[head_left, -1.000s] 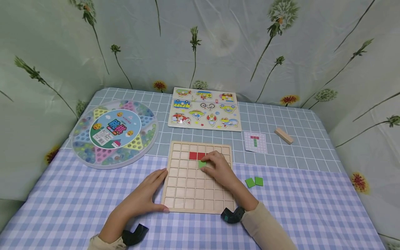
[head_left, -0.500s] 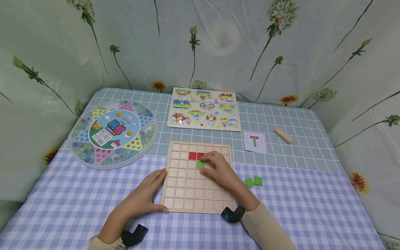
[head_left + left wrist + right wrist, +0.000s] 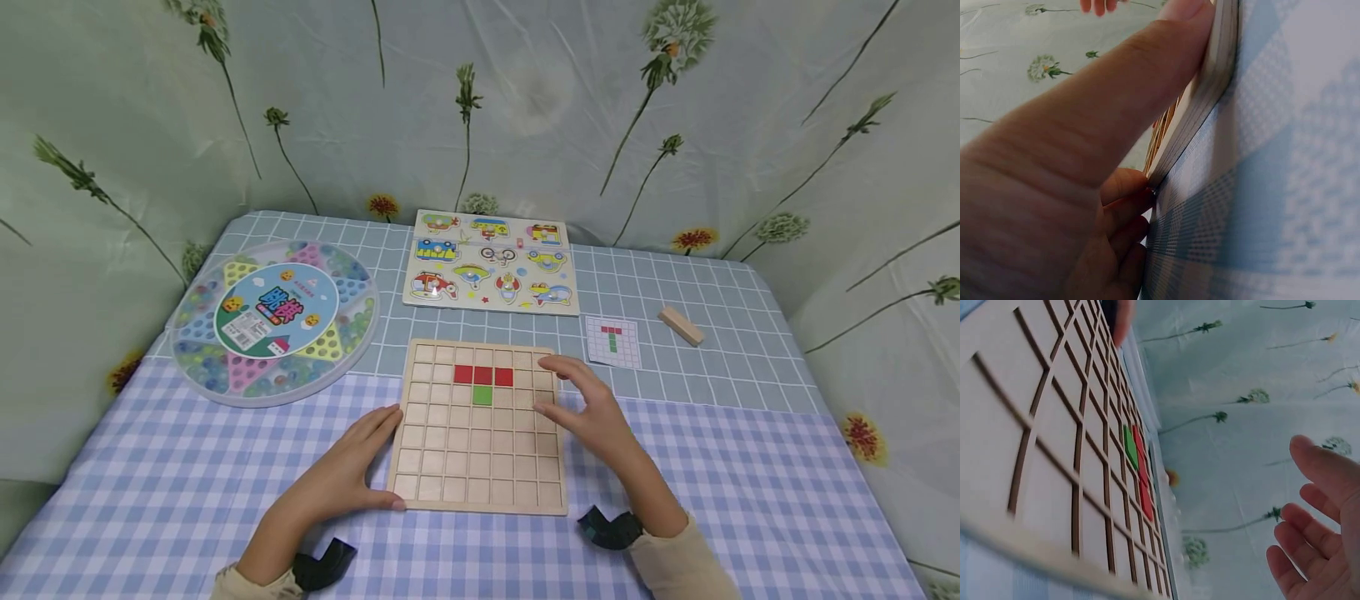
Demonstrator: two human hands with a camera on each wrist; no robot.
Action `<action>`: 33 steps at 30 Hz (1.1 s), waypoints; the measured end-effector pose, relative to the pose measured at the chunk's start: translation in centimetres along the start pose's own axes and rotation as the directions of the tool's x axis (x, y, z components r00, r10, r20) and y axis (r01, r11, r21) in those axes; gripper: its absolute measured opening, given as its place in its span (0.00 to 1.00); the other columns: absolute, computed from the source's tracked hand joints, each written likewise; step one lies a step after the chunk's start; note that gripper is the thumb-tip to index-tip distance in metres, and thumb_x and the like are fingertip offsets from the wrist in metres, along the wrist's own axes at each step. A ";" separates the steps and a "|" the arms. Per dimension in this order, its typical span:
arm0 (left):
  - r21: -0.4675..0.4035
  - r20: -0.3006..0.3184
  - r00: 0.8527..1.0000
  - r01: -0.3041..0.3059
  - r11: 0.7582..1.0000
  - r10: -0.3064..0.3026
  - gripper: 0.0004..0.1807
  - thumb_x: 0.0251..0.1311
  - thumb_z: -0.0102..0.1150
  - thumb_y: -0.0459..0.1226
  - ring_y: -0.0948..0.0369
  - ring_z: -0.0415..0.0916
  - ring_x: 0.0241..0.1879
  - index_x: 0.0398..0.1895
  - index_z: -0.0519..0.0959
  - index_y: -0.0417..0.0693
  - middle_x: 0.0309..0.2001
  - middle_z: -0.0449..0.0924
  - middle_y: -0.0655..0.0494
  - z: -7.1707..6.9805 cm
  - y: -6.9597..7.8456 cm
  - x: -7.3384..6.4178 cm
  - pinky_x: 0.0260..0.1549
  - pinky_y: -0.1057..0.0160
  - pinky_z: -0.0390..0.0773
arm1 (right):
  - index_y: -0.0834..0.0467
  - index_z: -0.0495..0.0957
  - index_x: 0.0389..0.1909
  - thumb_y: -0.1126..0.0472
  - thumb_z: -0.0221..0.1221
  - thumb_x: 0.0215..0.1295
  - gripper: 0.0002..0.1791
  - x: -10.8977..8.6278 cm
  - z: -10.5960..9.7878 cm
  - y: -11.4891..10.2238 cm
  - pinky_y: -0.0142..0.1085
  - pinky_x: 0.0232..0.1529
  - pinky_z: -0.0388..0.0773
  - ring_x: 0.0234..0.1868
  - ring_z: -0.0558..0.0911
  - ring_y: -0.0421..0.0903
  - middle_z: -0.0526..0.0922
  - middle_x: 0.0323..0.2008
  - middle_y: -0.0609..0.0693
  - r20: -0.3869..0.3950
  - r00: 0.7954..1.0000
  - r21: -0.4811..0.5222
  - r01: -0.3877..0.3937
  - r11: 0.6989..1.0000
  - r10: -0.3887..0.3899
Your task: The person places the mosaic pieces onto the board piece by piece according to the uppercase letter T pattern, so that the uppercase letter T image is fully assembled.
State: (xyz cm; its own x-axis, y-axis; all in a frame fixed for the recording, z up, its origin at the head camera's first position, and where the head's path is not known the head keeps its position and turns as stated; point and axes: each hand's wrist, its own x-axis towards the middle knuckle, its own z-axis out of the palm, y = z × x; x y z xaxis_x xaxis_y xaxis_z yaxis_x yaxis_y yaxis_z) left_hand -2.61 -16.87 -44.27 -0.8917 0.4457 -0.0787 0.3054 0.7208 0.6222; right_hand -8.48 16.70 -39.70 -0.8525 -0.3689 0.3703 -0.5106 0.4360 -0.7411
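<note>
I see my right hand (image 3: 592, 408) has let go of the green tile (image 3: 483, 395), seated under three red tiles (image 3: 483, 376), and lifts away open and empty while my left hand (image 3: 341, 475) still braces the wooden grid board (image 3: 450, 467), fingers flat.

Both arms wear long beige sleeves, the left sleeve (image 3: 247, 583) and the right sleeve (image 3: 678, 562) ending at the wrist in soft, slightly bunched cuffs. Just beyond each cuff sits a small dark device, black with a teal tinge and an angular, forked shape: the left wrist device (image 3: 322, 562) and the right wrist device (image 3: 609, 528). The left hand (image 3: 341, 475) and right hand (image 3: 592, 408) are bare, without rings or gloves.
</note>
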 end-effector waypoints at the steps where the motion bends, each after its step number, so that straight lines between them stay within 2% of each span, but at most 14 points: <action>1: 0.001 0.000 1.000 0.001 1.000 -0.001 0.65 0.28 0.63 0.68 0.52 0.44 0.66 0.69 0.49 0.44 0.68 0.48 0.50 0.0 0.0 0.0 0.58 0.50 0.55 | 0.63 0.71 0.53 0.69 0.68 0.44 0.31 -0.4 -0.4 0.0 0.35 0.52 0.67 0.53 0.70 0.49 0.72 0.53 0.56 -0.014 1.000 -0.017 0.008 1.000 -0.008; 5: 0.002 -0.012 1.000 -0.006 1.000 0.006 0.65 0.27 0.63 0.68 0.51 0.45 0.65 0.69 0.50 0.43 0.68 0.49 0.49 0.0 0.0 0.0 0.58 0.49 0.56 | 0.64 0.70 0.54 0.71 0.68 0.42 0.32 -2.0 -2.0 0.5 0.32 0.50 0.67 0.50 0.71 0.49 0.72 0.53 0.55 -0.049 0.999 -0.064 0.003 0.998 -0.006; 10: 0.002 -0.023 1.000 -0.014 1.000 0.014 0.65 0.28 0.63 0.67 0.50 0.46 0.65 0.69 0.51 0.43 0.67 0.49 0.49 0.1 -0.1 0.0 0.57 0.48 0.56 | 0.61 0.70 0.55 0.69 0.68 0.43 0.33 -4.0 -3.1 1.5 0.35 0.45 0.70 0.46 0.73 0.51 0.72 0.52 0.50 -0.076 0.993 -0.118 -0.097 0.988 0.089; 14: 0.005 -0.027 1.000 -0.016 1.000 0.017 0.64 0.28 0.63 0.67 0.50 0.46 0.65 0.69 0.51 0.42 0.67 0.50 0.49 0.1 -0.1 0.0 0.57 0.48 0.56 | 0.63 0.70 0.54 0.68 0.69 0.42 0.34 -5.4 -3.3 2.5 0.31 0.45 0.69 0.45 0.74 0.53 0.73 0.51 0.53 -0.086 0.988 -0.165 -0.142 0.976 0.129; 17: 0.010 -0.023 1.000 -0.019 1.000 0.019 0.65 0.28 0.62 0.68 0.50 0.46 0.65 0.69 0.51 0.42 0.67 0.50 0.48 0.1 0.0 0.0 0.58 0.48 0.56 | 0.63 0.70 0.54 0.67 0.70 0.41 0.34 -6.3 -3.3 3.0 0.27 0.45 0.68 0.45 0.73 0.52 0.73 0.51 0.55 -0.078 0.983 -0.189 -0.181 0.965 0.168; 21: 0.016 -0.008 1.000 -0.012 1.000 0.012 0.65 0.28 0.61 0.68 0.50 0.45 0.65 0.69 0.50 0.42 0.67 0.49 0.48 0.0 0.0 0.0 0.58 0.48 0.55 | 0.61 0.71 0.54 0.65 0.70 0.42 0.34 -7.1 -3.3 3.3 0.28 0.46 0.68 0.48 0.72 0.49 0.74 0.51 0.54 -0.055 0.969 -0.195 -0.245 0.950 0.239; 26: 0.019 -0.002 1.000 -0.006 1.000 0.006 0.65 0.28 0.60 0.69 0.49 0.45 0.65 0.69 0.49 0.43 0.68 0.48 0.48 -0.1 0.1 0.0 0.58 0.48 0.55 | 0.62 0.71 0.54 0.65 0.70 0.42 0.33 -7.8 -3.3 3.8 0.28 0.48 0.66 0.49 0.72 0.50 0.74 0.50 0.54 -0.015 0.956 -0.173 -0.291 0.941 0.293; 29: 0.016 -0.006 1.000 -0.001 1.000 0.001 0.65 0.28 0.61 0.69 0.50 0.45 0.65 0.69 0.49 0.43 0.68 0.48 0.48 -0.1 0.1 -0.1 0.58 0.48 0.55 | 0.62 0.71 0.54 0.63 0.69 0.43 0.33 -8.0 -3.3 4.0 0.33 0.51 0.65 0.51 0.72 0.52 0.74 0.51 0.55 0.026 0.943 -0.178 -0.323 0.929 0.333; 33: 0.012 -0.008 1.000 -0.005 1.000 0.005 0.65 0.28 0.61 0.68 0.50 0.45 0.65 0.69 0.49 0.43 0.68 0.49 0.48 0.0 0.1 -0.1 0.58 0.48 0.55 | 0.61 0.72 0.54 0.63 0.67 0.47 0.30 -8.0 -3.3 4.2 0.47 0.53 0.63 0.54 0.70 0.55 0.74 0.51 0.56 0.078 0.931 -0.230 -0.331 0.915 0.356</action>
State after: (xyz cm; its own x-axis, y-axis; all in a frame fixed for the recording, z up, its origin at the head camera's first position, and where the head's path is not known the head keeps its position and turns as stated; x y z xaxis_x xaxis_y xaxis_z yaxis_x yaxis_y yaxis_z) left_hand -2.53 -16.88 -44.19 -0.8927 0.4452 -0.0697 0.3137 0.7249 0.6133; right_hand -4.13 24.19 -43.95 -0.9669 -0.2524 0.0372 -0.2112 0.7101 -0.6717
